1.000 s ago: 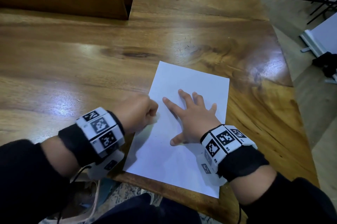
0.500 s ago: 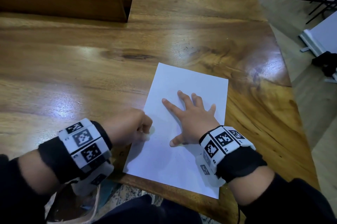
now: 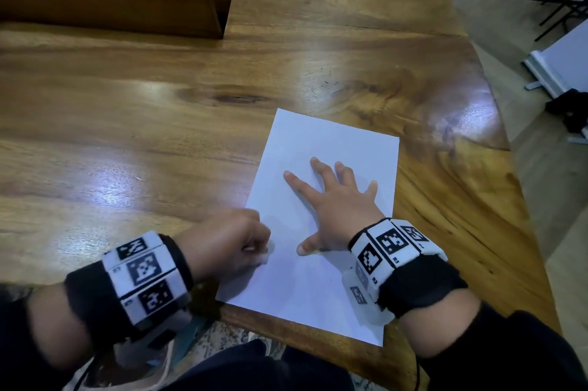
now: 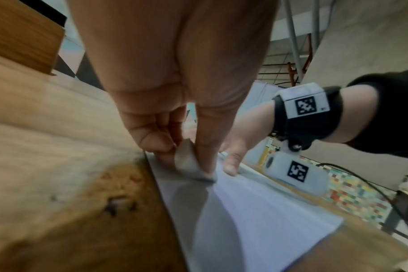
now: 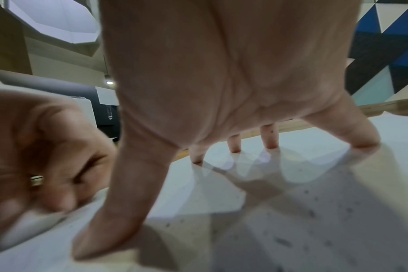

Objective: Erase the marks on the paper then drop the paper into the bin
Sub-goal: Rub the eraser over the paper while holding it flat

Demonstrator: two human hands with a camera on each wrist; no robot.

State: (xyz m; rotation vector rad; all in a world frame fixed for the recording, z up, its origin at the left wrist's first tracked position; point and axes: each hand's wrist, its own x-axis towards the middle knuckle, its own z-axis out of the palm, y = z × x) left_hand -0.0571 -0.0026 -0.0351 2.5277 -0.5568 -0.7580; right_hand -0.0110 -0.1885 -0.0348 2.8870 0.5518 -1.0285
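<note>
1. Lying near the table (image 3: 159, 123) front edge: paper (image 3: 321, 295); right hand (image 3: 337, 218) flat on it, fingers spread.
2. Left wrist: left hand (image 4: 175, 103) fingers pinch eraser (image 4: 186, 162) against the paper's edge.
3. Right wrist: spread fingertips (image 5: 271, 141) pressing paper.

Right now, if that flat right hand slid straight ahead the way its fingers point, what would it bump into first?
Nothing on the paper blocks the right hand; it would cross the sheet's far edge onto bare table. The way looks free, though depth is uncertain.
</note>
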